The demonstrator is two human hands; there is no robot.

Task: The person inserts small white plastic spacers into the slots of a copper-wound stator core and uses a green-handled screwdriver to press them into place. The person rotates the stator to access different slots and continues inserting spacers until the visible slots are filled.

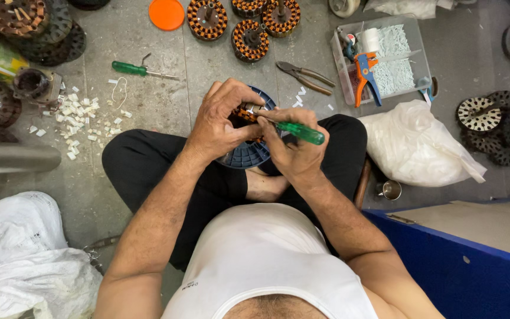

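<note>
I sit cross-legged on a concrete floor. My left hand (222, 121) wraps over a round wound stator with copper coils (244, 112), which rests on a blue slotted plastic disc (249, 153) in my lap. My right hand (296, 150) grips a green-handled screwdriver (299, 132). Its metal tip points left into the coils under my left fingers. Most of the stator is hidden by both hands.
Three wound stators (249, 40) lie ahead, with pliers (305, 75), a second green screwdriver (134, 70), an orange lid (166, 13) and white scraps (78, 121). A clear bin (382, 59) with white pieces sits right, near a white bag (417, 147). A blue box (461, 266) stands close right.
</note>
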